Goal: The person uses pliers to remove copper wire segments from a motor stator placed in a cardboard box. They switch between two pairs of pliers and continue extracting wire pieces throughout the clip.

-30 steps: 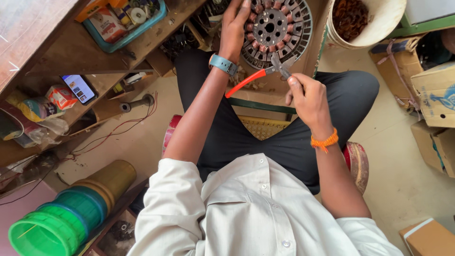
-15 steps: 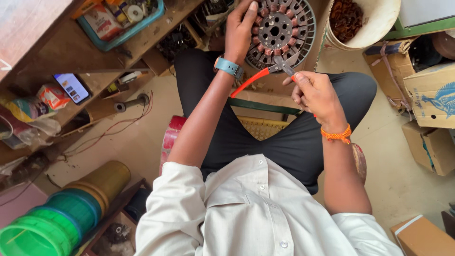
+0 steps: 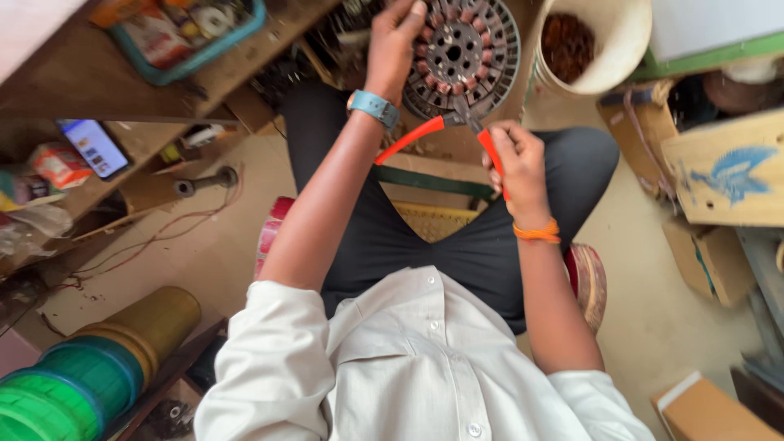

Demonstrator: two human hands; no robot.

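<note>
Low in the frame sits a white shirt [image 3: 408, 367], and above it dark trousers [image 3: 457, 237]. In the upper centre, the right hand [image 3: 516, 159] is closed around one red handle of the pliers [image 3: 457, 131], whose nose points at the round motor stator [image 3: 465, 53]. At the top of the frame, the left hand [image 3: 394, 41] grips the stator's left rim, a white bucket [image 3: 608, 49] standing just right of it.
</note>
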